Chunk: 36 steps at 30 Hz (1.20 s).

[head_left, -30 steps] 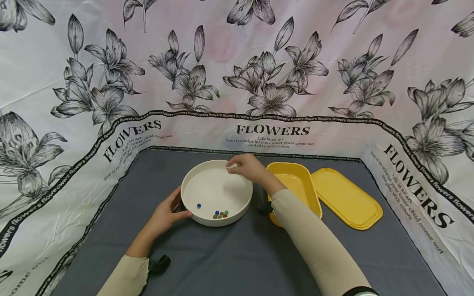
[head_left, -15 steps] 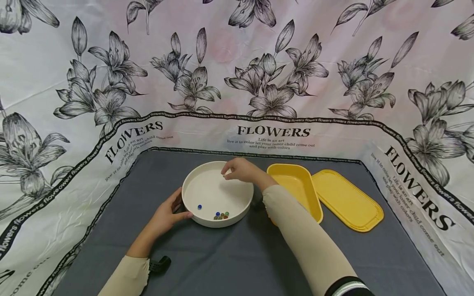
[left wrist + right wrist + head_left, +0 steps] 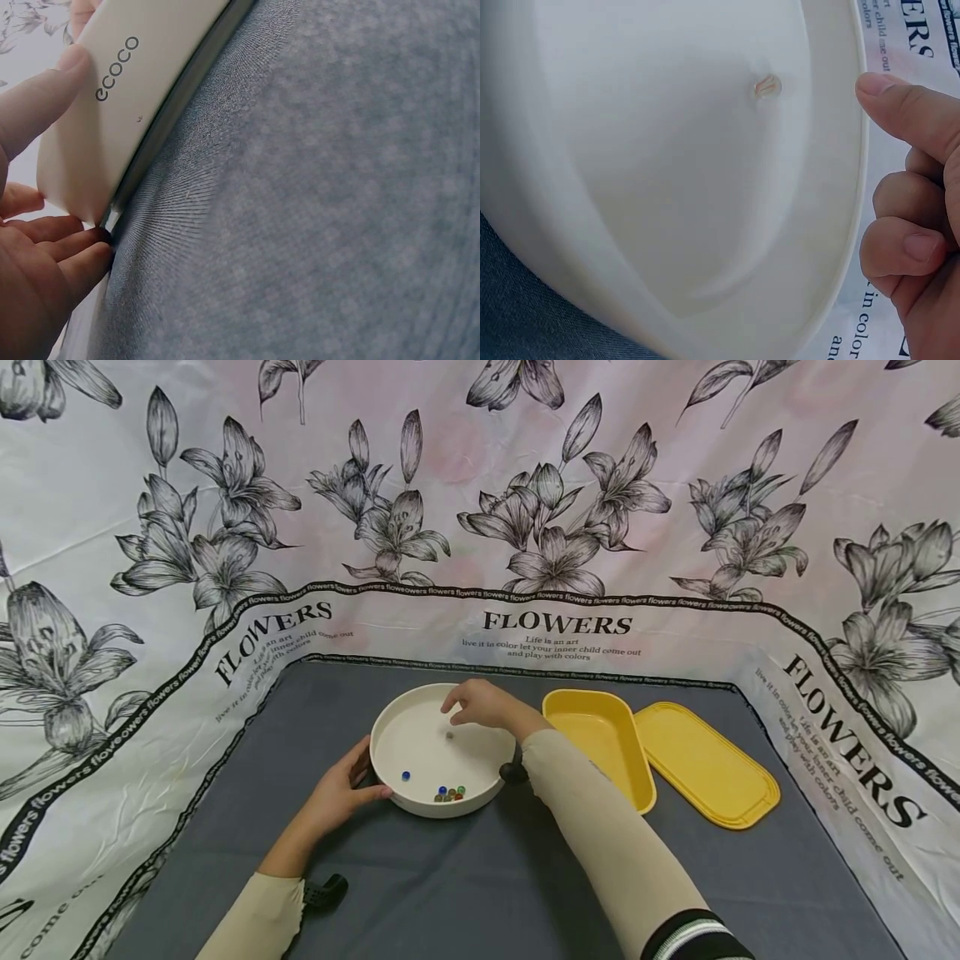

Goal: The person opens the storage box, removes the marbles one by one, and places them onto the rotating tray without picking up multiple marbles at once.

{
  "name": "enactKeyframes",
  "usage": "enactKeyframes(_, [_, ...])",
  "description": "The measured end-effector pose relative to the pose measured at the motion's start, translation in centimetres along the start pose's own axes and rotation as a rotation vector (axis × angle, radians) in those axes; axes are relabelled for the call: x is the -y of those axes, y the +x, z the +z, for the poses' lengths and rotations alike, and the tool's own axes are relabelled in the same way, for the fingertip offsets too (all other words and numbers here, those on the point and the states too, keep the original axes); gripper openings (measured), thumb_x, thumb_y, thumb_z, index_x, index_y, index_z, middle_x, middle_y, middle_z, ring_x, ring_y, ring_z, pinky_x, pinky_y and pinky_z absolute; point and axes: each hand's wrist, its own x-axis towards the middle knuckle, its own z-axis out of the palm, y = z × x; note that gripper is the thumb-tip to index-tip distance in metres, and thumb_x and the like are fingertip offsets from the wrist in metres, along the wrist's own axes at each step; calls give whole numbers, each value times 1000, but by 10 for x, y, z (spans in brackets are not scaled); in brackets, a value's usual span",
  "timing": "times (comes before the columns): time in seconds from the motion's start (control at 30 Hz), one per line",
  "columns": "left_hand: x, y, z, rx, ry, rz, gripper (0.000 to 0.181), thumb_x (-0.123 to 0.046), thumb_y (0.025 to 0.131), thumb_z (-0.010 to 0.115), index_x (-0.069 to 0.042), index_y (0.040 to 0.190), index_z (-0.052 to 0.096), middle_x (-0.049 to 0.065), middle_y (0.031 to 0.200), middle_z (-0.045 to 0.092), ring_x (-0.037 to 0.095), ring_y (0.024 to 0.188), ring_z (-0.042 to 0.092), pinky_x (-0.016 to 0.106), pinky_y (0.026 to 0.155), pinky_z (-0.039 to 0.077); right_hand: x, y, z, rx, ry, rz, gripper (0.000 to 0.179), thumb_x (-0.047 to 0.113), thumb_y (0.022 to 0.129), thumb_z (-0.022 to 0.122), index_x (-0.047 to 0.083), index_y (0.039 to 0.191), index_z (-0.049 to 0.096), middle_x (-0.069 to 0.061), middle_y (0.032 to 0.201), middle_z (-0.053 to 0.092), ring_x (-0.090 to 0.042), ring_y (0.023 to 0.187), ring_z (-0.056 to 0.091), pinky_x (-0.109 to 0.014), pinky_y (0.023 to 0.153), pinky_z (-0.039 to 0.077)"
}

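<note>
A round white bowl (image 3: 420,727) with a low wall stands on the dark grey cloth. Several coloured marbles (image 3: 452,795) lie together at its near side, and a blue marble (image 3: 406,776) lies left of them. My left hand (image 3: 347,787) holds the bowl's outer wall at the left, thumb in front and fingers curved round the side. In the left wrist view the wall (image 3: 142,82) reads "ecoco". Above the bowl's far right part hovers my right hand (image 3: 483,703), thumb and index finger apart. A clear marble (image 3: 766,86) with an orange streak is inside the bowl, below that hand.
Right of the bowl is a yellow rectangular container (image 3: 592,714), partly behind the right sleeve (image 3: 600,835). A yellow lid (image 3: 708,764) lies beside it. A white flowered cloth (image 3: 555,627) rises behind and at the sides.
My right hand has moved left over the bowl, and its fingertips have parted. A marble now shows below them on the bowl's floor. The left hand has stayed in place.
</note>
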Motion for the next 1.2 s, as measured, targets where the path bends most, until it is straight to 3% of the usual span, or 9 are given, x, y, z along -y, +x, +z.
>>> enactKeyframes(0.03, [-5,-1,0,0,1,0,106,-19,85,86,-5,164,18,22,166,26,41,152,30,55,122,33,0,0,0,-3,-5,3,29,18,96,74,11,124,75,-2,94,65,-20,85,52,-29,67,47])
enactKeyframes(0.33, [1,0,0,-8,8,-10,107,-26,84,87,-7,165,19,20,166,28,38,152,31,53,122,33,4,-13,-19,-49,-84,-16,29,22,98,73,17,126,74,0,100,68,-21,87,55,-31,69,53])
enactKeyframes(0.57, [0,0,0,-13,6,-6,106,-25,84,87,-7,165,20,21,165,29,40,151,32,55,122,32,12,-35,-40,-90,-127,-25,28,22,99,71,18,127,73,-1,125,71,-22,113,65,-40,95,59])
enactKeyframes(0.63, [0,1,0,-13,6,-8,106,-26,84,87,-8,165,20,21,166,29,39,151,32,54,122,32,13,-41,-44,-99,-147,-32,29,24,99,71,19,127,73,-1,126,71,-22,114,66,-41,96,59])
enactKeyframes(0.83, [-2,2,1,-17,19,-25,108,-29,83,87,-8,165,19,19,166,29,37,152,32,52,122,33,8,-58,-48,-140,-140,-51,28,25,98,72,20,125,74,-2,117,73,-18,96,68,-37,83,61])
enactKeyframes(1.03, [-3,3,1,-15,26,-25,110,-29,82,88,-5,164,18,20,166,29,37,151,33,51,121,34,0,-82,-46,-187,-128,-2,29,29,98,72,25,127,73,3,110,73,-16,80,61,-32,70,56])
enactKeyframes(1.2, [-1,2,2,-11,20,-35,111,-29,82,88,-5,164,18,21,166,28,37,152,32,51,121,34,-10,-103,-45,-258,-120,10,28,24,98,73,22,126,74,0,79,66,-17,60,51,-29,54,47])
